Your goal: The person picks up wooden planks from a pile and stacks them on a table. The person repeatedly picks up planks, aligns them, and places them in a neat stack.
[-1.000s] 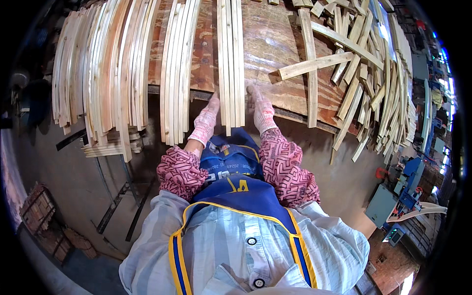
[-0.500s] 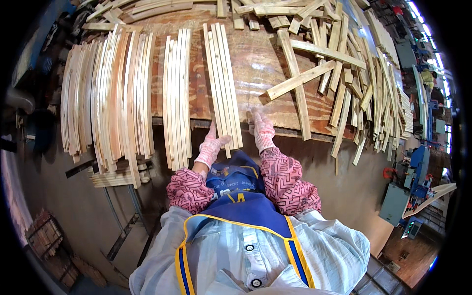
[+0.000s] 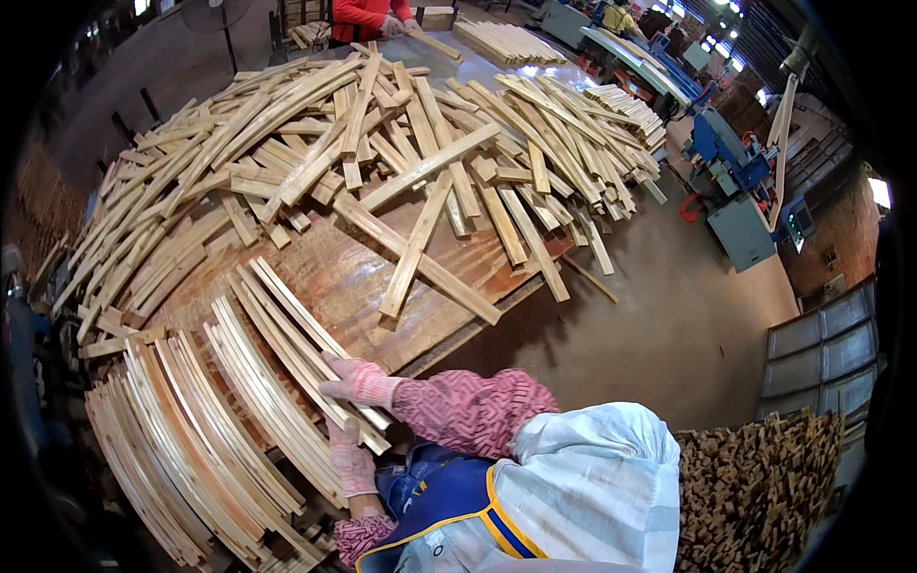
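Left hand (image 3: 352, 462) partly hidden by wooden strips (image 3: 294, 353), red-clad co-worker (image 3: 356, 19) cut off by top edge

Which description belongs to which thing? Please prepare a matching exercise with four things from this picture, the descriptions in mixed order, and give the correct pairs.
Things:
1. Apron
2. Right hand
3. Pile
4. Co-worker

Descriptions:
A. Sticks crossing at many angles on the table
B. In red, across the table
C. Blue with yellow edging
D. Touching strips

Right pairs: 1-C, 2-D, 3-A, 4-B
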Available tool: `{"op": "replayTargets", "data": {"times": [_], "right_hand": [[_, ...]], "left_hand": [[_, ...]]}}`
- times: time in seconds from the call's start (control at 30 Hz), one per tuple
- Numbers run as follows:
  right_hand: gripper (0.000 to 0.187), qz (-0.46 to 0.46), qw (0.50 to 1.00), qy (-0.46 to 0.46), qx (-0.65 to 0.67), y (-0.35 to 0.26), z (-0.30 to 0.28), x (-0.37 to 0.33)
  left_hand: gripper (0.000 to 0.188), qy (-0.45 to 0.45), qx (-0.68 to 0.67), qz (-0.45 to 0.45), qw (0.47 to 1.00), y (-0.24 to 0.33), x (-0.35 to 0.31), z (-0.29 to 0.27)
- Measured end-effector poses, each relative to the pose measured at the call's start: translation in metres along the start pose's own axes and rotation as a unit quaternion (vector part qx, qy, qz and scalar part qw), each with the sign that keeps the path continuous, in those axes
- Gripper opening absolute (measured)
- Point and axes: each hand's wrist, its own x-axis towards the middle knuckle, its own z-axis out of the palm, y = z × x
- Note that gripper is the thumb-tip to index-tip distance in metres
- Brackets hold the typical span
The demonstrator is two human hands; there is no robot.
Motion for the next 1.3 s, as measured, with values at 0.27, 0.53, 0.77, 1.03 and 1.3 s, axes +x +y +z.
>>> {"op": "replayTargets", "data": {"times": [0.27, 0.53, 0.77, 1.03, 1.3], "right_hand": [[0.069, 0.069, 0.995, 0.022, -0.071, 0.105, 0.009, 0.013], [0.032, -0.002, 0.978, 0.048, -0.205, 0.083, -0.052, 0.014], [0.062, -0.35, 0.886, -0.054, -0.299, 0.003, -0.115, 0.003], [0.056, -0.264, 0.941, 0.206, -0.049, -0.023, -0.088, 0.036], [0.051, 0.01, 0.997, 0.076, 0.016, 0.076, -0.051, -0.003]], "left_hand": [[0.094, -0.009, 0.268, -0.093, 0.959, -0.065, 0.036, -0.02], [0.068, 0.107, 0.689, 0.298, 0.652, 0.02, 0.047, -0.016], [0.046, 0.108, 0.81, 0.461, 0.345, 0.162, 0.023, -0.016], [0.042, 0.336, 0.706, -0.038, 0.623, 0.122, 0.025, -0.107], [0.063, 0.358, 0.733, -0.189, 0.547, 0.125, 0.087, -0.142]]}}
